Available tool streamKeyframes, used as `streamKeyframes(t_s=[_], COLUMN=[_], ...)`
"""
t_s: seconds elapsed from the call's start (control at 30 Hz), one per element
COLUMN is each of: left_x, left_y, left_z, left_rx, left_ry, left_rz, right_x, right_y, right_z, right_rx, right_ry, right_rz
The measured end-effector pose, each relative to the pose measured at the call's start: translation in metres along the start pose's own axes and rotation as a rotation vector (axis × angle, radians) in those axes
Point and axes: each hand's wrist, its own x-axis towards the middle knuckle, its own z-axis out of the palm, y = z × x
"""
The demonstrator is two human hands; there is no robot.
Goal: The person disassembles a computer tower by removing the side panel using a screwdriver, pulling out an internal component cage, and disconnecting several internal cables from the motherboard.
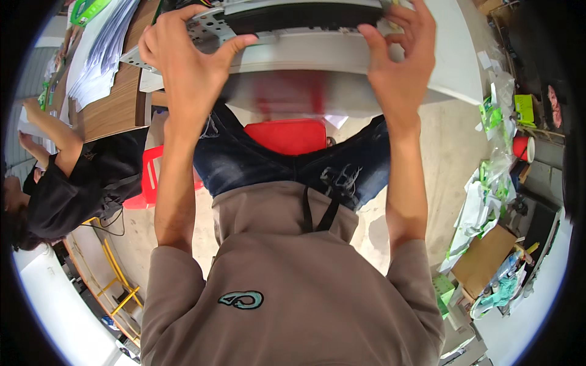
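Observation:
A long metal chassis with a black strip along it (305, 19) lies across the top of the view, over the white tabletop (293, 60). At its left end, my left hand (192, 64) grips it, fingers behind and thumb in front near a perforated metal plate (206, 27). My right hand (404, 64) grips the opposite end, with the thumb near the front edge and the fingers curled over the corner. The far side of the chassis is cut off by the picture's edge.
Left of the white tabletop stands a wooden table (113, 113) with stacked papers (105, 61). A person in black (82, 189) sits beside it. A red seat (287, 135) shows between my legs. Plastic wrapping and cartons (485, 259) line the right side.

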Motion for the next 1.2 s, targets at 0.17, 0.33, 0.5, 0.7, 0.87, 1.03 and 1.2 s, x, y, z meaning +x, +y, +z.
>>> streamKeyframes(t_s=[0.17, 0.33, 0.5, 0.7, 0.87, 1.03, 1.2], left_x=[-0.002, 0.002, 0.005, 0.007, 0.007, 0.008, 0.007], left_y=[-0.004, 0.002, 0.011, 0.014, 0.016, 0.017, 0.013], left_z=[-0.013, -0.015, -0.024, -0.024, -0.026, -0.028, -0.029], left_rx=[-0.022, 0.013, 0.103, 0.096, 0.078, 0.053, 0.021], left_ry=[-0.083, -0.131, -0.208, -0.215, -0.200, -0.210, -0.183], left_rz=[0.018, -0.012, -0.099, -0.142, -0.103, -0.084, -0.035], right_x=[0.000, 0.000, -0.009, -0.010, -0.005, -0.004, -0.003], right_y=[0.005, -0.014, 0.006, 0.002, -0.009, -0.002, -0.004], right_z=[0.000, 0.000, 0.010, 0.009, 0.003, 0.005, 0.014], right_rx=[0.210, 0.163, 0.151, 0.077, 0.153, 0.218, 0.207], right_ry=[0.034, 0.010, 0.132, 0.079, 0.035, 0.061, 0.082], right_rz=[0.100, 0.257, -0.012, 0.049, 0.098, 0.093, 0.143])
